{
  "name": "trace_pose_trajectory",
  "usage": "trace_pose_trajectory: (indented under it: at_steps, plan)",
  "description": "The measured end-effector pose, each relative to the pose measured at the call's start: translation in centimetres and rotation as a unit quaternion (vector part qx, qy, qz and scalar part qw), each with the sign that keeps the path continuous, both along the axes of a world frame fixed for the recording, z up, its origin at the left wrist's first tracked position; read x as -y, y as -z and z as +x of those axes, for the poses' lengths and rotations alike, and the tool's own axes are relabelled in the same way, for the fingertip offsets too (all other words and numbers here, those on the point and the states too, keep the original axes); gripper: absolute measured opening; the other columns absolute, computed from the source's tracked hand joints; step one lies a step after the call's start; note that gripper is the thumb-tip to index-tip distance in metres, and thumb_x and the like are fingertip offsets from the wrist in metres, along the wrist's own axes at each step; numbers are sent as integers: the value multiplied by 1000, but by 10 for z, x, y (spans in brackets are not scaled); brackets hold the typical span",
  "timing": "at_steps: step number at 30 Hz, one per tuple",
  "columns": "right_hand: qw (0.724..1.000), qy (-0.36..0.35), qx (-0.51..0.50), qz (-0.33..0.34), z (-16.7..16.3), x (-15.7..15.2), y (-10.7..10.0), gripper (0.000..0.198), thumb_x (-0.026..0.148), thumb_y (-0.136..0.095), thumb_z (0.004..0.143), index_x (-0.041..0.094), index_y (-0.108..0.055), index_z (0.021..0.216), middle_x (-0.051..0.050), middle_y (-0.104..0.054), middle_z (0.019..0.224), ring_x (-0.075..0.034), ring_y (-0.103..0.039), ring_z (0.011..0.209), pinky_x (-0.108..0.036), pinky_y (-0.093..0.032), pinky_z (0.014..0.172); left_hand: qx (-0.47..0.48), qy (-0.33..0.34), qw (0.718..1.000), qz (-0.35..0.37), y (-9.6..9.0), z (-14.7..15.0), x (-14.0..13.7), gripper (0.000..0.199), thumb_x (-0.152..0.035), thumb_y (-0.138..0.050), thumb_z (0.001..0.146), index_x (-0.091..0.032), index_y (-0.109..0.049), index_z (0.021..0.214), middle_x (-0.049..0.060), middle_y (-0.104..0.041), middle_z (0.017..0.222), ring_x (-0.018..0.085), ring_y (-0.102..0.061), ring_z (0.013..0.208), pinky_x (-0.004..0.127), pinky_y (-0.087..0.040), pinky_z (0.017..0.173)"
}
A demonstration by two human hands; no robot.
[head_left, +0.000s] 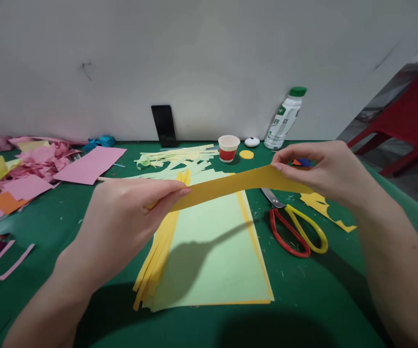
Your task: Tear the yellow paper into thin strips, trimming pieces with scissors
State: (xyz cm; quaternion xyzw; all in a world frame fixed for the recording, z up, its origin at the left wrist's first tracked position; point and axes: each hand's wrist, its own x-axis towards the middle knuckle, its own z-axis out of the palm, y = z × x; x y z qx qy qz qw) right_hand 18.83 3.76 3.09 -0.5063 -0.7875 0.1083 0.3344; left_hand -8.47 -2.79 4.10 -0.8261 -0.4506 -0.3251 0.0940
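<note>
A yellow paper strip (231,184) is stretched in the air between my two hands. My left hand (122,217) pinches its left end between thumb and fingers. At the other end, my right hand (314,166) pinches it along the upper edge. Below lies a stack of pale green paper sheets (212,251), with yellow paper showing at its right and bottom edges. Several cut yellow strips (160,251) rest along the stack's left side. Scissors (292,224) with one red and one yellow handle lie on the table right of the stack, under my right hand.
Pale green strips (180,157) lie behind the stack. Along the wall stand a phone (164,126), a paper cup (228,149), a white case (252,142) and a leaning bottle (285,120). Pink paper (91,165) and scraps fill the left; yellow scraps (327,209) lie right. A red chair (408,116) stands beyond.
</note>
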Motion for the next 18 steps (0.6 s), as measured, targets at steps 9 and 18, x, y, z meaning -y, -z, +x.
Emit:
trace_pose_trajectory:
  at_steps: [9, 18]
  plan:
    - [996, 80, 34, 24, 29, -13, 0, 11, 29, -60, 73, 20, -64, 70, -2, -62, 66, -10, -48, 55, -25, -33, 50, -36, -27, 995, 91, -4, -5, 8, 16, -27, -57, 82, -20, -58, 67, -8, -57, 54, 4, -44, 45, 17, -30, 43]
    - [978, 199, 44, 40, 63, -34, 2, 15, 28, -63, 69, 14, -66, 71, -10, -66, 68, -15, -58, 66, -30, -40, 65, -29, -55, 994, 88, -5, -8, 13, 14, -27, -58, 81, -21, -61, 69, -7, -61, 57, 5, -48, 46, 17, -32, 44]
